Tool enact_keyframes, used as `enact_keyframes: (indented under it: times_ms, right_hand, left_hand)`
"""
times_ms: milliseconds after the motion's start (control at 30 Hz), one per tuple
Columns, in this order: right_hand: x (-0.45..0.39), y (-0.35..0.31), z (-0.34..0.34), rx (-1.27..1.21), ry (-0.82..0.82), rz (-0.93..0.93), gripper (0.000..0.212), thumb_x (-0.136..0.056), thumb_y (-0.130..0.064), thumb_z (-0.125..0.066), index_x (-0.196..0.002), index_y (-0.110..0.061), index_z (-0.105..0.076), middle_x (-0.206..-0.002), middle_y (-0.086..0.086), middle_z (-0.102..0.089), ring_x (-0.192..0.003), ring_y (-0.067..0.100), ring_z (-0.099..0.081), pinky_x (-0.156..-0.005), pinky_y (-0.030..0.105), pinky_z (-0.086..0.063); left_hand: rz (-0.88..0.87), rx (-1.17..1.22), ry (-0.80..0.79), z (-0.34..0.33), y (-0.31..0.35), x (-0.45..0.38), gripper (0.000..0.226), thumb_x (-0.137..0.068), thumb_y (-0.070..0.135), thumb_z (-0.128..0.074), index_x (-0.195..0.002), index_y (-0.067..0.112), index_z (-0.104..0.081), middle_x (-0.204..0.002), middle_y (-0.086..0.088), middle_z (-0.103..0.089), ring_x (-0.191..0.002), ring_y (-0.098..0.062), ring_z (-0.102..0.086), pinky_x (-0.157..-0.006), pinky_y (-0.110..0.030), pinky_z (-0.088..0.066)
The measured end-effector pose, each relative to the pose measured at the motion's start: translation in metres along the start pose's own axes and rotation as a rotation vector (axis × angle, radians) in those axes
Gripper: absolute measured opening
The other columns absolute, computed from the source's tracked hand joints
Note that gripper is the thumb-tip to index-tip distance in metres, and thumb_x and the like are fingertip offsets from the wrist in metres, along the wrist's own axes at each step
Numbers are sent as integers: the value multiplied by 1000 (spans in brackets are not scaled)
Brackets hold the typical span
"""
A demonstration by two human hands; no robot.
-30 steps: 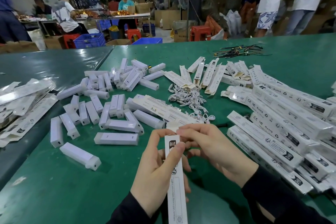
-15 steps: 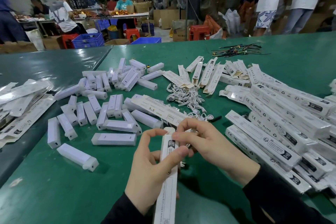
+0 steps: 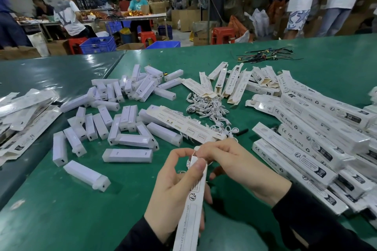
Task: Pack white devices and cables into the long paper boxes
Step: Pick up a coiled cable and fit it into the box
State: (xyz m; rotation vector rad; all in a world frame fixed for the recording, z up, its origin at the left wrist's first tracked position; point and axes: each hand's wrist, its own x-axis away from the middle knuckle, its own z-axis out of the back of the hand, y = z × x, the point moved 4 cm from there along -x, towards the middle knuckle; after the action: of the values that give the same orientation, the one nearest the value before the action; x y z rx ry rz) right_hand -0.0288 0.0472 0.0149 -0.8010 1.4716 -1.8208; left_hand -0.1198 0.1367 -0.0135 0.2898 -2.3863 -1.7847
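Note:
My left hand (image 3: 173,187) grips a long white paper box (image 3: 190,210) that points away from me, its open top end near my thumb. My right hand (image 3: 234,166) pinches at that top end, fingers closed on the flap and a bit of white cable; what it holds exactly is partly hidden. Several white devices (image 3: 127,155) lie scattered across the middle and left of the green table (image 3: 61,210). A tangle of white cables (image 3: 206,108) lies beyond my hands. Filled long boxes (image 3: 318,128) are stacked on the right.
Flat unfolded box blanks (image 3: 22,120) pile up at the left. Several open empty boxes (image 3: 230,85) lie beyond the cables, and a bundle of dark cable ties (image 3: 265,57) sits farther back. People work at tables and stand in the background.
The box has tilted so its top leans rightward. My right hand has closed over the top end, and my left thumb has slid up along the box.

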Motion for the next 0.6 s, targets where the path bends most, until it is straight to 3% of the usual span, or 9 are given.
enact_keyframes:
  times_ms: [100,167,233,367,533,600]
  right_hand:
    - [1,-2,1,-17,-4,-11,23,-93,-21,-59,-72,-18,-66,-69,-5,-61,-72,7,-57,-66,25,-46]
    - [0,-1,5,-111,84,-12,11,-85,-24,-70,-77,-18,-68,-76,4,-67,-74,12,-60,-68,28,-48]
    - [-2,1,8,-166,149,-19,14,-80,-26,-76,-80,-13,-72,-79,10,-69,-75,16,-62,-71,32,-48]
    - [-2,3,3,-180,47,-41,19,-85,-30,-69,-75,-16,-77,-71,-1,-65,-71,11,-58,-72,32,-46]
    - [-2,6,5,-289,46,-63,5,-80,-21,-75,-80,-16,-77,-71,0,-70,-65,9,-62,-62,19,-50]
    - [-2,8,9,-324,94,-89,22,-70,-23,-82,-87,-15,-70,-73,3,-72,-61,10,-65,-58,18,-50]
  left_hand:
    - [-8,-7,-4,-2,0,0,20,-75,40,-66,-90,33,-54,-65,-28,-61,-30,-26,-52,-31,-27,-45]
    - [-19,7,10,-1,3,0,19,-75,39,-66,-89,35,-53,-69,-29,-63,-31,-27,-53,-33,-29,-46]
    - [-25,6,25,0,4,0,19,-76,37,-66,-88,34,-52,-70,-29,-64,-31,-28,-53,-35,-32,-47]
    - [-40,-7,33,0,4,1,18,-76,37,-65,-86,30,-51,-70,-29,-65,-31,-29,-53,-34,-32,-47]
    - [-61,-50,42,1,3,-1,18,-77,34,-65,-91,27,-55,-70,-29,-64,-31,-28,-53,-34,-30,-46]
    - [-77,-75,41,2,2,-1,17,-79,33,-65,-92,25,-57,-69,-28,-64,-31,-29,-53,-35,-29,-46]
